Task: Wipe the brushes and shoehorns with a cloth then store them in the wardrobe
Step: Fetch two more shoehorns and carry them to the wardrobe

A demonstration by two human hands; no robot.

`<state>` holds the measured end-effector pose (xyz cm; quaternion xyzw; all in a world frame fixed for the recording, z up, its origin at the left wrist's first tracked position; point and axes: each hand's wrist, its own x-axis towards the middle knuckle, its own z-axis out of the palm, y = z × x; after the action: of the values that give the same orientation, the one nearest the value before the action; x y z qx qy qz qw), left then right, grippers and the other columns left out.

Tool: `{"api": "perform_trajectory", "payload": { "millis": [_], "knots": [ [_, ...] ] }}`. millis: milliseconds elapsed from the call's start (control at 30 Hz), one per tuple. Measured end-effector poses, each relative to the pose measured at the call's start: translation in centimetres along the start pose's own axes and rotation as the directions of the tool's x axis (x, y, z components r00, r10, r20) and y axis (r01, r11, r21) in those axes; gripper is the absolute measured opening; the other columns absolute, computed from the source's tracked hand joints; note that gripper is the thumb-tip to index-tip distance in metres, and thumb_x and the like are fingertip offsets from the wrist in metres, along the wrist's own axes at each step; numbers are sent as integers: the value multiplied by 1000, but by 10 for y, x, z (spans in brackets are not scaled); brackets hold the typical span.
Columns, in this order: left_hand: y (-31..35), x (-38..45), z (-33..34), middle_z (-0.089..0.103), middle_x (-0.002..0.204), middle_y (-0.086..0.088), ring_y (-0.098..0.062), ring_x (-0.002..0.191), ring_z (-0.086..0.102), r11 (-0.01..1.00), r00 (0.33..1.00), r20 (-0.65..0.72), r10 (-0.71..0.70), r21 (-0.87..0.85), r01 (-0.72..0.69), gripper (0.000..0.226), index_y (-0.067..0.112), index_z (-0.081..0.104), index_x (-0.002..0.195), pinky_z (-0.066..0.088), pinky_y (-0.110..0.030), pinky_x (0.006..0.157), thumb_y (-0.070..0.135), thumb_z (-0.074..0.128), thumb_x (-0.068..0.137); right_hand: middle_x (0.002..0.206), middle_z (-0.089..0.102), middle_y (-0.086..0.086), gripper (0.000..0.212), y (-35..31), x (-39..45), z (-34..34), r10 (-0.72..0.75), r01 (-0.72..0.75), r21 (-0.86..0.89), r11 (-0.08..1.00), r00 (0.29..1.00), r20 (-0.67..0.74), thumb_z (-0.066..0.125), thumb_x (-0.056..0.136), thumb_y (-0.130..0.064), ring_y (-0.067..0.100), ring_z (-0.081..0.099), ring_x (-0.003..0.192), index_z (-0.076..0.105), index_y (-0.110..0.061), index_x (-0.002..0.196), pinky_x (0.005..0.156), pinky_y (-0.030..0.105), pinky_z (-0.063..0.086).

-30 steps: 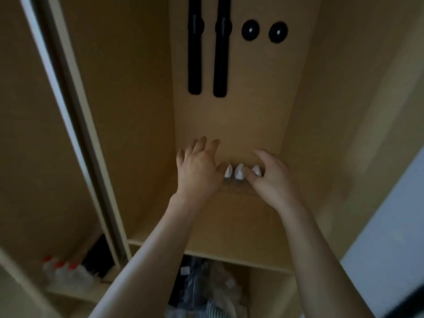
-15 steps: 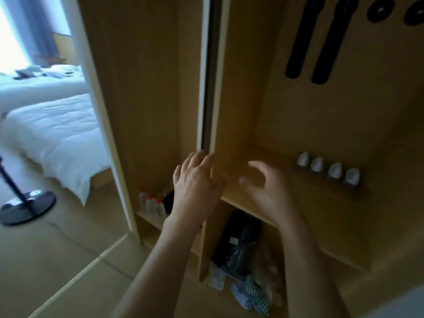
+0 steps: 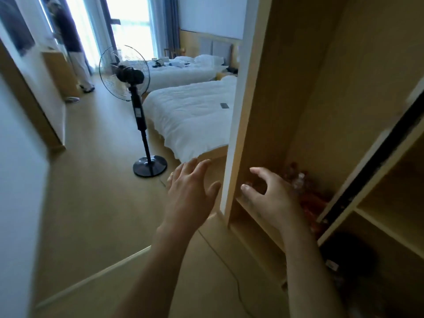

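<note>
My left hand (image 3: 190,191) and right hand (image 3: 270,198) hang loose and empty beside the wardrobe (image 3: 298,111), so storing seems finished.

Head view looks down (wide-angle) past wardrobe (image 3: 263,111).

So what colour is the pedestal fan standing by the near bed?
Black: the pedestal fan has a black base, pole and motor housing, seen in the head view.

Daylight is pouring through a tall window (image 3: 128,21) onto two white beds (image 3: 195,111), while a black pedestal fan (image 3: 128,72) is standing on the tan floor (image 3: 91,191).
</note>
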<state>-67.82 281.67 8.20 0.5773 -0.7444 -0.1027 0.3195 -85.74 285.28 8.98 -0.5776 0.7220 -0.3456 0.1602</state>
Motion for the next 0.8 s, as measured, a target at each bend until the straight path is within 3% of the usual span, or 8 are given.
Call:
{"api": "perform_trajectory", "payload": {
  "millis": [100,267,433,700,800],
  "knots": [
    [-54,4,-23,42,151,2,-22,140,35,995,995,-24,-94,35,95,55,32,46,142,31,-45,114,46,61,91,147,51,-6,53,-36,12,47,-57,59,-13,998,994,88,66,93,-43,17,48,133,50,-35,142,97,30,46],
    [-133,13,-54,43,151,0,-23,139,37,962,963,-66,-260,74,264,53,30,48,141,32,-44,111,44,61,91,144,54,-4,54,-89,38,118,-153,165,-29,986,959,238,66,93,-43,9,50,122,49,-35,143,77,13,33],
    [-192,37,-65,40,153,1,-21,140,35,916,921,-82,-381,103,388,54,29,46,143,30,-42,112,44,59,92,147,51,-5,56,-123,76,180,-212,222,17,975,903,373,66,93,-43,14,50,130,46,-34,145,91,23,40],
    [-276,125,-79,35,156,0,-23,143,31,843,864,-141,-483,192,503,57,31,40,147,27,-42,116,47,55,94,143,55,-2,53,-185,185,278,-352,338,117,934,807,475,65,94,-40,16,50,130,50,-29,144,99,28,41],
    [-305,173,-88,34,157,0,-23,144,31,811,844,-163,-511,234,536,57,32,39,148,26,-43,117,48,54,95,142,56,-2,52,-215,237,310,-382,361,142,922,781,494,65,94,-39,16,49,131,52,-27,143,96,25,35]
  ]
}}
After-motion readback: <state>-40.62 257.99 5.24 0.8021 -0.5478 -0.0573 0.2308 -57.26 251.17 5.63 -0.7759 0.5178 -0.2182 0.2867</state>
